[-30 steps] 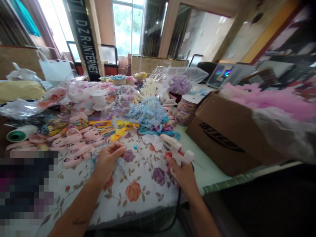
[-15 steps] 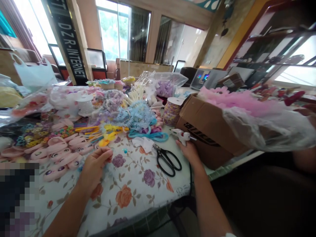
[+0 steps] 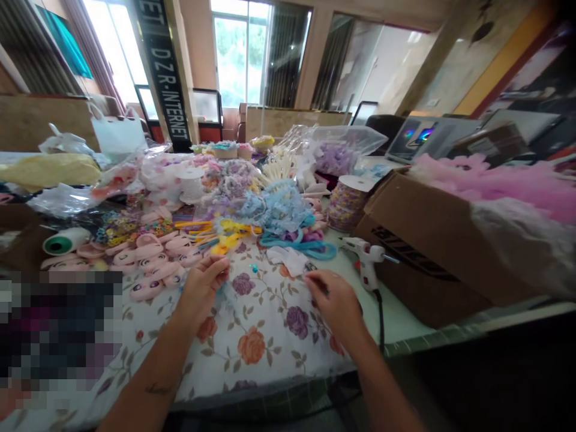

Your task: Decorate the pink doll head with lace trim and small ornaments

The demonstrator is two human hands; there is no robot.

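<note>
My left hand point(image 3: 204, 291) is closed in a pinch above the flowered cloth point(image 3: 270, 360); what its fingertips hold is too small to make out. Some pale blue frilly material point(image 3: 220, 297) shows under and beside it. My right hand point(image 3: 335, 303) is over the black scissors, covering most of them, its fingers bent and a little apart, with nothing visible held in them. To its right, a white glue gun point(image 3: 368, 264) with a black cord stands by the box. Between the hands lie a small teal bead-like piece point(image 3: 254, 269) and a white scrap of fabric point(image 3: 288, 260).
Pink animal-face pieces point(image 3: 150, 264) lie to the left. Behind are yellow ribbon pieces point(image 3: 229, 237), blue lace point(image 3: 274, 207), a blue cord loop point(image 3: 310, 247) and a ribbon spool point(image 3: 348, 204). A cardboard box point(image 3: 405, 240) with pink tulle point(image 3: 490, 180) stands at right.
My right hand has let go of the glue gun, which now stands by the box, and has moved left over the scissors. My left hand keeps its pinch. The view has turned left.
</note>
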